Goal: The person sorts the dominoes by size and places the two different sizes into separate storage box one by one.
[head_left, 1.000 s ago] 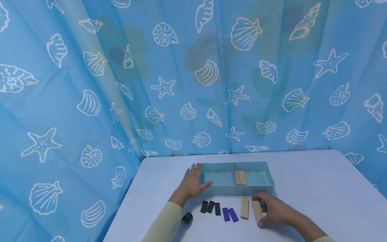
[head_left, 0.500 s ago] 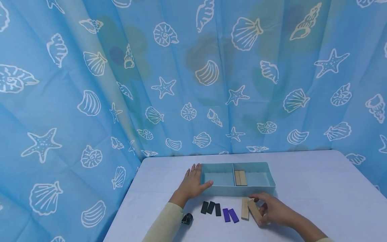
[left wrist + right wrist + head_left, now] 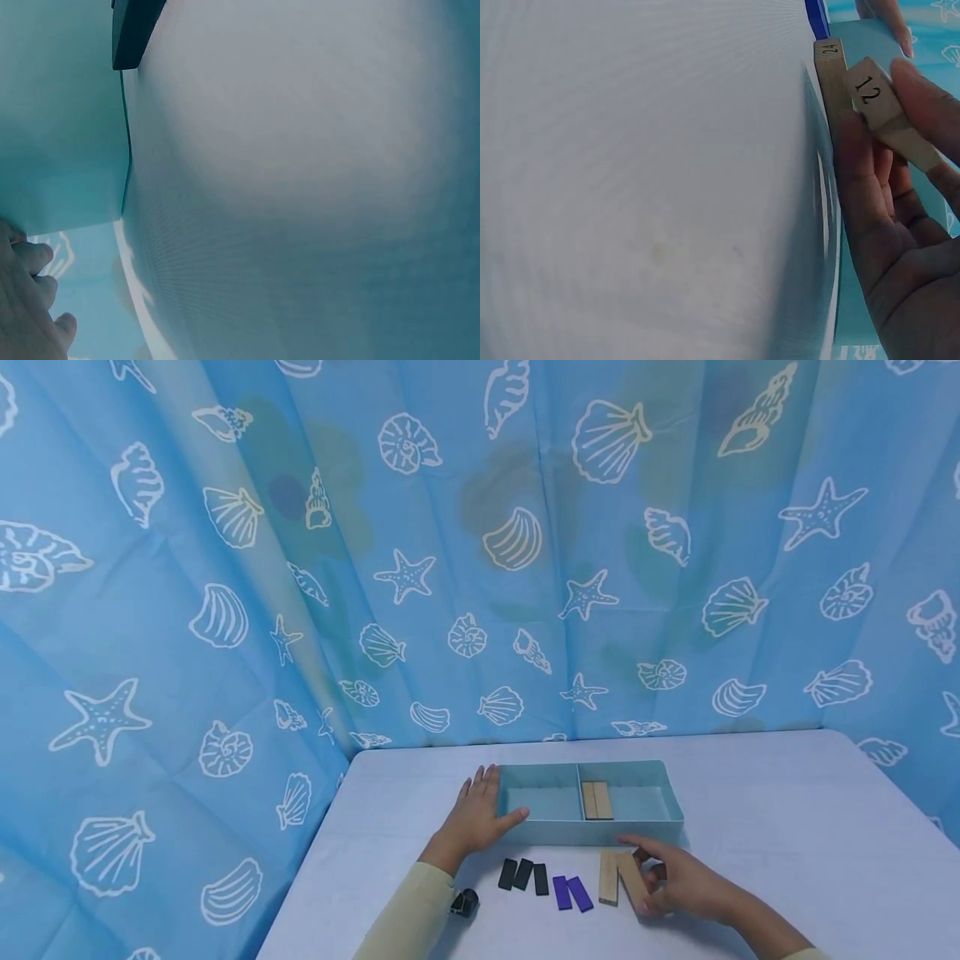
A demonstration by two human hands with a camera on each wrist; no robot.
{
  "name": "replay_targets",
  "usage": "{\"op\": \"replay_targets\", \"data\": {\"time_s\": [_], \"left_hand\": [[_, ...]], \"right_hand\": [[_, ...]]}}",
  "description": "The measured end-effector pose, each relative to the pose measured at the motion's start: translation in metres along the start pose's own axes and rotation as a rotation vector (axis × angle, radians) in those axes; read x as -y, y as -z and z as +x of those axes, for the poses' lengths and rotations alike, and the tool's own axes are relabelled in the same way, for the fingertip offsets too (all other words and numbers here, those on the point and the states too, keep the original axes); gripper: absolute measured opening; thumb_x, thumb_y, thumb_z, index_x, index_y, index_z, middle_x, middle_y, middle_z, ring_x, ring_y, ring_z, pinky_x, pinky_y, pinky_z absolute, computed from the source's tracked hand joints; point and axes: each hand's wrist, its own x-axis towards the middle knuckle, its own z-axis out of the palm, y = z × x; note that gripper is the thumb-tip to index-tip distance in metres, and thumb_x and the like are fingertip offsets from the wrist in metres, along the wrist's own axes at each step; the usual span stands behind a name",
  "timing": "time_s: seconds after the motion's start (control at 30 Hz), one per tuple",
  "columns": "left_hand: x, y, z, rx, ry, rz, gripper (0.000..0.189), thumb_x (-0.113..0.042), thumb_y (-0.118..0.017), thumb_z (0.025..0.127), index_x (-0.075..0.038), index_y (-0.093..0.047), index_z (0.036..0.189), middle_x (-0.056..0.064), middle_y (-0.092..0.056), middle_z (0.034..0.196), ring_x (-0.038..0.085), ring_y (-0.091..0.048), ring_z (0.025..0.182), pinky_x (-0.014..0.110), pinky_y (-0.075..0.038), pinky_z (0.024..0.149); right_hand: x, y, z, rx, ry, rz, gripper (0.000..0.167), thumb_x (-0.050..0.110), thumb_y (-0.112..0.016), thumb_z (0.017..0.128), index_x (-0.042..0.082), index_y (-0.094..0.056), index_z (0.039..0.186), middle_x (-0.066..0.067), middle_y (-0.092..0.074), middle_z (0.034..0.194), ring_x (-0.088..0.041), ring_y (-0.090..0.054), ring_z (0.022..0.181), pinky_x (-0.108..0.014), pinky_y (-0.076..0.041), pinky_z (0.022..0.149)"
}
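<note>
My right hand (image 3: 686, 883) holds a pale wooden block (image 3: 633, 883) between thumb and fingers, the index finger stretched out past its far end. The right wrist view shows the number 12 on this block's end (image 3: 874, 90). Just left of it lies a second wooden block (image 3: 608, 877), marked 24 on its end. My left hand (image 3: 476, 818) rests against the left end of a light blue two-compartment box (image 3: 577, 833), its fingers straight along the side and thumb at the front corner. Two wooden blocks (image 3: 597, 800) lie side by side in the right compartment, against the divider.
Left of the wooden blocks, two purple blocks (image 3: 572, 893) and three black blocks (image 3: 522, 875) lie in front of the box on the white table (image 3: 787, 827). A small black object (image 3: 465, 903) is by my left forearm. A blue shell-print curtain (image 3: 480, 568) hangs behind.
The held wooden block has shifted left, its far end swinging in beside the other loose block. My right index finger has straightened off its end. The left hand stays put.
</note>
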Motion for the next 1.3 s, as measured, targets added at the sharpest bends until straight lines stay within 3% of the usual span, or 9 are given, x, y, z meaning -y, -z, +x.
{"op": "replay_targets", "data": {"time_s": [0.2,0.5,0.83,1.1,1.3], "left_hand": [[-0.002,0.003,-0.001,-0.003,-0.003,-0.011,0.099,-0.072,-0.041,0.089,-0.002,-0.017,0.155,0.012,-0.021,0.16,0.028,-0.01,0.147,0.05,-0.011,0.116],[-0.001,-0.001,0.0,-0.008,0.005,0.013,0.098,-0.07,-0.043,0.091,-0.002,-0.015,0.155,0.013,-0.02,0.16,0.028,-0.009,0.147,0.05,-0.011,0.116],[-0.001,-0.001,0.0,-0.01,0.002,0.025,0.099,-0.073,-0.039,0.09,-0.003,-0.015,0.155,0.012,-0.019,0.16,0.028,-0.009,0.147,0.05,-0.011,0.116],[-0.002,0.001,0.0,-0.021,-0.015,0.038,0.097,-0.071,-0.042,0.09,-0.002,-0.017,0.155,0.013,-0.02,0.16,0.028,-0.009,0.147,0.049,-0.011,0.116],[-0.002,0.003,0.0,-0.036,-0.043,0.068,0.097,-0.07,-0.043,0.09,0.0,-0.02,0.154,0.013,-0.015,0.161,0.028,-0.007,0.147,0.047,-0.012,0.117]], "right_hand": [[0.002,0.001,-0.002,0.028,0.033,0.04,0.086,0.001,-0.082,0.071,0.001,-0.039,0.146,-0.015,-0.05,0.106,-0.024,-0.053,0.081,-0.032,-0.052,0.06],[0.007,-0.001,-0.004,-0.023,-0.046,0.052,0.092,-0.002,-0.08,0.07,0.006,-0.034,0.149,-0.015,-0.048,0.108,-0.025,-0.055,0.085,-0.038,-0.054,0.064],[0.006,0.002,-0.003,-0.044,-0.009,0.059,0.08,0.008,-0.086,0.069,0.002,-0.047,0.139,-0.016,-0.05,0.116,-0.025,-0.058,0.084,-0.036,-0.053,0.064],[0.009,0.004,-0.005,-0.042,0.048,0.064,0.081,0.001,-0.085,0.068,-0.005,-0.045,0.138,-0.015,-0.048,0.106,-0.027,-0.056,0.084,-0.041,-0.056,0.061],[0.011,0.005,-0.005,-0.049,0.011,0.078,0.081,-0.001,-0.085,0.068,-0.004,-0.046,0.138,-0.015,-0.049,0.103,-0.026,-0.057,0.084,-0.042,-0.056,0.064]]}}
